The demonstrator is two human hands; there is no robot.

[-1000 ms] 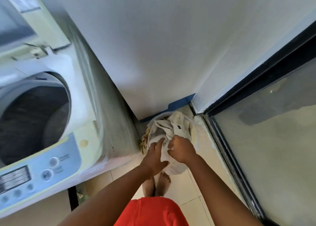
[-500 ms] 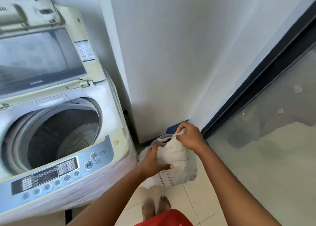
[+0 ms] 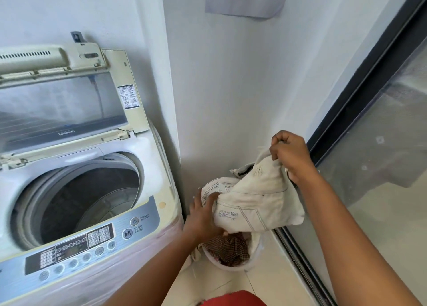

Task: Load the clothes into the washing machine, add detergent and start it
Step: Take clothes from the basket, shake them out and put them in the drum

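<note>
A cream-white garment (image 3: 256,204) with stitched seams and a printed label hangs in the air right of the top-loading washing machine (image 3: 147,178). My right hand (image 3: 291,155) grips its upper edge. My left hand (image 3: 203,215) holds its lower left part from underneath. The machine's lid (image 3: 62,102) stands open and the drum (image 3: 90,201) looks dark, with no clothes showing inside. Below the garment a white basket (image 3: 250,265) on the floor holds a brown checked cloth (image 3: 228,248).
The control panel (image 3: 92,243) faces me at the machine's front edge. A white wall corner stands behind the basket. A dark-framed glass door (image 3: 369,143) runs along the right. Pale floor tiles (image 3: 272,287) lie between the machine and the door.
Both hands have lifted the cream garment out of the basket, up and away from the floor. The brown checked cloth beneath it has come into sight. The view has tilted upward.
</note>
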